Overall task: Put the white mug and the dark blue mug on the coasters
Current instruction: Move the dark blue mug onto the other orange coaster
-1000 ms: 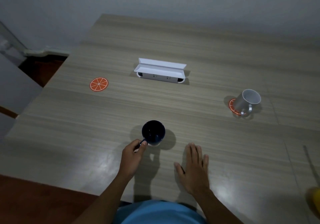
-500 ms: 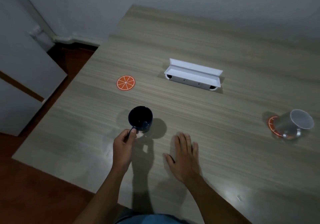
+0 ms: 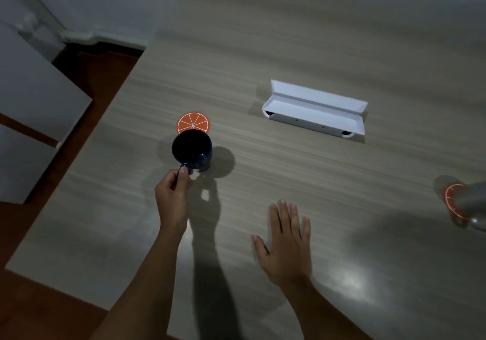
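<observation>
Head view only. The dark blue mug [image 3: 192, 149] is gripped by its handle in the left hand [image 3: 172, 197], fingers pinched shut on the handle, forearm stretched fwd from the lower edge of the pic. The mug is seen upright, just on the near side of the orange-slice coaster [image 3: 193, 122]; its rim overlaps the coaster's near edge in the pic, but whether it is lifted or resting on the worktop [image 3: 289, 37] can't be told for sure. A shadow is cast to the mug's right.

The white mug [image 3: 473, 203] is cut off at the right edge of the pic; it is seen w/ a second orange coaster [image 3: 451, 200] under it, and appears to sit on it, though only part is shown and it is blurred.

Progress, as judged: approx. half done, the white mug appearing placed; the dark blue mug is not yet set on its coaster, and a short move fwd plus a set-down is left.

The right hand [image 3: 286, 245] is laid flat, palm down, fingers spread and relaxed, holding nothing, near the worktop's front edge.

An open white box [image 3: 315, 108] is seen farther back, well apart from both mugs.
</observation>
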